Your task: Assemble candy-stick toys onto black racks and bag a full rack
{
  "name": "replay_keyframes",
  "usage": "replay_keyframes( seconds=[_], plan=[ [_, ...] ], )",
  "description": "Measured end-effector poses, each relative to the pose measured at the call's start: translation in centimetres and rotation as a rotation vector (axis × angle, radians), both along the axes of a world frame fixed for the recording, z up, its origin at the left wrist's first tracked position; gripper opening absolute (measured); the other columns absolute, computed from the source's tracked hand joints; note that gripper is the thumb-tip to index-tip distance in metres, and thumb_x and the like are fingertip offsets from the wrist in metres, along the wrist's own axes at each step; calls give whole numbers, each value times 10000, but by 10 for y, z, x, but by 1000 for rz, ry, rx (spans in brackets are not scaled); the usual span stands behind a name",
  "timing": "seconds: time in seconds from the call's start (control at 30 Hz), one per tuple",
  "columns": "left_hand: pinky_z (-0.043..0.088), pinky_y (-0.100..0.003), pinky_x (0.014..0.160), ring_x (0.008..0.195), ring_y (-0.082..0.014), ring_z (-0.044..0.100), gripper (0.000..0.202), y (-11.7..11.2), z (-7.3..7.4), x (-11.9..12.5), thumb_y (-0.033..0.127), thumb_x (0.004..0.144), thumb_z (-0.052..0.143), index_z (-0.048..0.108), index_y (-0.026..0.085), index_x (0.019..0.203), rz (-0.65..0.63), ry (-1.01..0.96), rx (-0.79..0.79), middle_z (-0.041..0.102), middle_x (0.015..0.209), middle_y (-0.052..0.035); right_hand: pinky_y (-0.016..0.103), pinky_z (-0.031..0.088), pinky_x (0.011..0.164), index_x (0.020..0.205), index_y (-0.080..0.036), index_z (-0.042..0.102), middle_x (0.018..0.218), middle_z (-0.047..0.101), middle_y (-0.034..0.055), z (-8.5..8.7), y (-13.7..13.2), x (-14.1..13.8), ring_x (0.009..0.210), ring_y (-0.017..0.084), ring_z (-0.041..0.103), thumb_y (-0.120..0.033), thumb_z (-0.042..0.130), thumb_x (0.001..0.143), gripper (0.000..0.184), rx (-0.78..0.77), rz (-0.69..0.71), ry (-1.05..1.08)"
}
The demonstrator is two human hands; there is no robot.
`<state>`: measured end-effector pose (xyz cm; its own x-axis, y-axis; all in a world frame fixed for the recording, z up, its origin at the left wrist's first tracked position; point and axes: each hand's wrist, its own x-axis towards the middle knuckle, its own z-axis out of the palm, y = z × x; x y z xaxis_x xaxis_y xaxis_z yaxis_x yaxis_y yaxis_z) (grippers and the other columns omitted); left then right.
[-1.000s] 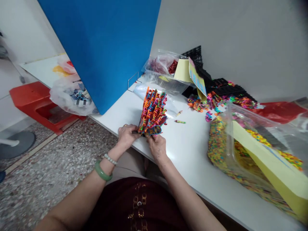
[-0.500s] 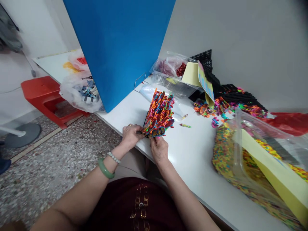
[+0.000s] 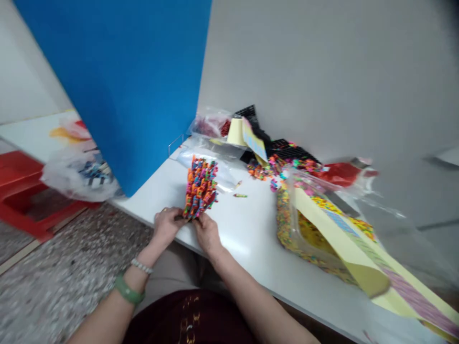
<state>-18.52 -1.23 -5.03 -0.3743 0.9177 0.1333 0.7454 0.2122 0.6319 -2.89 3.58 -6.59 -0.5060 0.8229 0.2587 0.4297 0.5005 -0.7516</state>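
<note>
A stack of small multicoloured plastic pieces (image 3: 200,187) stands on the near edge of the white table (image 3: 251,239). My left hand (image 3: 167,225) grips its lower left end, fingers closed. My right hand (image 3: 207,232) pinches its lower right end. The picture is smeared by motion. A green bangle and a bead bracelet sit on my left wrist.
A blue divider panel (image 3: 118,81) stands at the left. At the right lies a clear bag of coloured pieces (image 3: 304,229) with long yellow card strips (image 3: 344,239). Black grid trays (image 3: 283,148), loose pieces and plastic bags lie at the back. A red stool (image 3: 21,191) stands on the floor.
The camera has swung up and to the right, so everything sits lower and further left. Both hands have stayed on the lower end of the stack.
</note>
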Motion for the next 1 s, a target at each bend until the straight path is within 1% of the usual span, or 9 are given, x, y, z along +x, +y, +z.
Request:
replay_keyframes(
  seconds=[0.13, 0.27, 0.33, 0.47, 0.53, 0.6, 0.7, 0.87, 1.0],
  plan=[
    [429, -305, 687, 785, -227, 604, 174, 7, -8, -22, 324, 703, 529, 648, 200, 732, 57, -201, 100, 668, 765, -39, 279, 497, 864, 1086, -222, 656, 1029, 702, 62, 8, 10, 26, 962, 179, 645, -199, 439, 893, 291, 147, -17, 8],
    [445, -300, 682, 762, -220, 581, 166, 8, -6, -39, 358, 676, 518, 588, 209, 693, 161, -165, 149, 616, 735, -40, 294, 442, 901, 1145, -188, 634, 1133, 668, 92, 26, 65, 65, 1055, 206, 584, -107, 417, 866, 363, 165, -317, -267],
    [453, -315, 704, 780, -229, 581, 196, 3, -3, -36, 380, 698, 523, 598, 201, 727, 247, -93, 169, 615, 778, -58, 297, 408, 903, 1186, -190, 601, 1220, 622, 95, 34, 97, 78, 1126, 217, 523, -62, 387, 862, 409, 133, -443, -430],
    [469, -358, 758, 786, -237, 601, 243, -17, -4, -10, 397, 807, 497, 626, 191, 810, 438, 12, 246, 628, 859, -79, 312, 362, 901, 1085, -192, 617, 1206, 611, 105, 37, 133, 89, 1134, 230, 493, -123, 395, 923, 283, 84, -483, -639],
    [470, -342, 775, 776, -218, 610, 211, -24, -8, 6, 392, 846, 518, 625, 213, 816, 311, 81, 345, 635, 846, -57, 321, 357, 891, 1028, -174, 625, 1103, 646, 119, 35, 142, 89, 1068, 229, 532, -161, 393, 946, 247, 65, -513, -649],
    [478, -296, 752, 750, -187, 630, 154, -23, -10, 20, 367, 854, 560, 637, 236, 827, 47, 81, 425, 653, 810, -25, 325, 368, 848, 1044, -159, 615, 1009, 666, 130, 34, 154, 87, 984, 226, 571, -159, 354, 958, 275, 32, -600, -630],
    [487, -244, 685, 699, -157, 648, 147, -8, -11, 34, 349, 873, 564, 649, 263, 788, -255, 18, 380, 662, 742, 12, 326, 380, 777, 1129, -149, 585, 987, 663, 150, 42, 187, 83, 930, 235, 594, -180, 303, 968, 326, -26, -749, -584],
    [464, -243, 597, 663, -153, 665, 226, 10, -19, 43, 402, 896, 536, 654, 290, 739, -217, 191, 248, 674, 726, 31, 349, 364, 876, 1201, -172, 586, 1154, 619, 156, 57, 260, 69, 1112, 252, 519, -181, 317, 954, 365, -28, -813, -496],
    [458, -254, 629, 706, -162, 671, 283, 8, -36, 44, 406, 938, 477, 659, 282, 761, -162, 408, 282, 687, 747, 16, 455, 261, 1022, 1201, -217, 615, 1334, 530, 114, 50, 294, 60, 1292, 286, 365, -136, 381, 908, 384, -41, -816, -494]
  ],
)
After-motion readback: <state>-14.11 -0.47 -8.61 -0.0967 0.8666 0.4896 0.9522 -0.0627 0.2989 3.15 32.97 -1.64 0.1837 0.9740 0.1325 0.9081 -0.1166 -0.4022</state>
